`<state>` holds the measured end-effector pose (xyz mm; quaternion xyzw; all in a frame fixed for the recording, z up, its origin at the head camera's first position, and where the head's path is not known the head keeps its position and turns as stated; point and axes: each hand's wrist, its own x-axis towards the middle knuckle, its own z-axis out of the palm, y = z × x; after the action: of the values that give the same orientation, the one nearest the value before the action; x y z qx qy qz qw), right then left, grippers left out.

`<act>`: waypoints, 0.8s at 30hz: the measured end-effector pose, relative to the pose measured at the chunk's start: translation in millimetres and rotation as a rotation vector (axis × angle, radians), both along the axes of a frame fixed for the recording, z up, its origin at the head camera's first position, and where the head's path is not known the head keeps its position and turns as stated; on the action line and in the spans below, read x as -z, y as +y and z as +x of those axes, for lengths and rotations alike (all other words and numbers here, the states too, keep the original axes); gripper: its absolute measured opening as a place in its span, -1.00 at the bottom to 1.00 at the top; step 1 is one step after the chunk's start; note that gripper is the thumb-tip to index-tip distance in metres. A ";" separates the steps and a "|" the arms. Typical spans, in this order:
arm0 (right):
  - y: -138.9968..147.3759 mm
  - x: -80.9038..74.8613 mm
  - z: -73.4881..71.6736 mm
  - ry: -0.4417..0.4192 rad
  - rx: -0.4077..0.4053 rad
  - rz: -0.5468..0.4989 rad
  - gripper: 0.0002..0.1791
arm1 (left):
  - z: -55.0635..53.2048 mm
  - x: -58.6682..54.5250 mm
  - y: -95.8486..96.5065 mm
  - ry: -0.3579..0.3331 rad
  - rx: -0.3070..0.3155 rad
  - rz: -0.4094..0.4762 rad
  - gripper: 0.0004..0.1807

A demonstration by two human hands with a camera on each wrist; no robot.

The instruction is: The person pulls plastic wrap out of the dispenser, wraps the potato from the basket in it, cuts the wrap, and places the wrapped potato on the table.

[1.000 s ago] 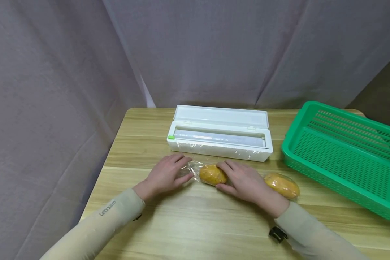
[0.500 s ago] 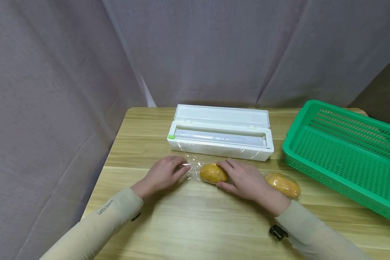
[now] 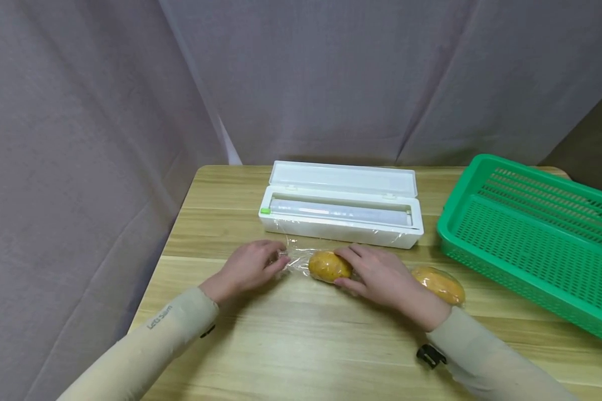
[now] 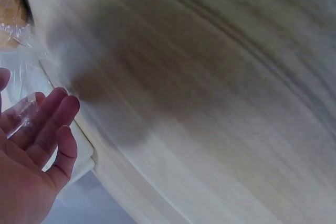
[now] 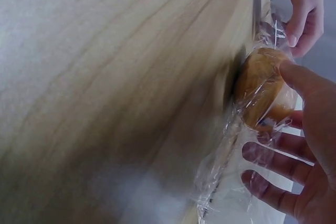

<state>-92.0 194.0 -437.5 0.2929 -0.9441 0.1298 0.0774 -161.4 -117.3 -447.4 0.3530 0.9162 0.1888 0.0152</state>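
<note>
A yellow-brown potato (image 3: 326, 266) lies on the table in front of the white dispenser, covered in clear cling film (image 3: 298, 259). My right hand (image 3: 378, 277) grips its right end, thumb (image 5: 302, 77) on the near side and fingers over the far side. In the right wrist view, film also stretches loosely across the lower fingers. My left hand (image 3: 251, 264) pinches the film's twisted left end between thumb and fingers, a little apart from the potato. In the left wrist view, some film (image 4: 22, 113) crosses those fingers. A second film-wrapped potato (image 3: 441, 285) rests behind my right wrist.
The white cling film dispenser (image 3: 341, 229) stands behind the hands, its lid (image 3: 343, 178) raised and a roll (image 3: 331, 210) inside. A green slide cutter (image 3: 265, 211) sits at its left end. The green plastic basket (image 3: 511, 281) stands on the right. Grey curtains (image 3: 321, 83) hang behind the table.
My left hand has drawn slightly left, away from the potato, its fingers closing together on the film, which is now stretched out between. The right hand stays on the potato.
</note>
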 end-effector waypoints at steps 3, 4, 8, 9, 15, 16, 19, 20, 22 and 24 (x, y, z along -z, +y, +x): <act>-0.8 -2.4 -1.0 -0.020 0.006 0.005 -0.33 | -3.8 -1.4 -1.1 -0.069 -0.044 0.056 -0.64; -1.0 -3.2 -1.4 -0.024 0.007 0.007 -0.33 | -5.0 -2.0 -1.5 -0.090 -0.057 0.078 -0.66; -1.0 -6.5 -2.7 -0.025 -0.001 0.021 -0.31 | -7.4 -5.1 -3.3 -0.113 -0.094 0.134 -0.73; -0.7 -7.2 -3.1 -0.021 -0.004 0.023 -0.30 | -7.6 -5.9 -3.8 -0.097 -0.099 0.129 -0.73; 1.9 -8.3 -5.4 -0.010 -0.012 0.035 -0.28 | -8.6 -12.5 -1.3 0.016 -0.075 0.112 -0.79; 2.4 -8.0 -5.7 -0.010 -0.013 0.034 -0.27 | -8.8 -13.3 -0.2 0.022 -0.063 0.109 -0.80; 3.3 -7.6 -6.4 -0.010 -0.014 0.027 -0.25 | -9.9 -14.6 3.0 0.035 -0.021 0.091 -0.82; 3.5 -7.6 -6.7 -0.011 -0.015 0.025 -0.25 | -10.1 -14.9 3.8 0.037 -0.010 0.084 -0.83; 4.2 -8.3 -7.0 -0.009 -0.018 0.024 -0.24 | -11.2 -14.5 4.6 0.047 0.007 0.066 -0.84; 4.9 -9.9 -7.3 -0.005 -0.020 0.029 -0.24 | -12.2 -14.1 4.6 0.043 0.013 0.060 -0.86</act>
<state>-99.3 198.9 -427.6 0.3031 -0.9431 0.1175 0.0694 -173.6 -112.7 -433.3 0.3630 0.9080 0.2085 -0.0139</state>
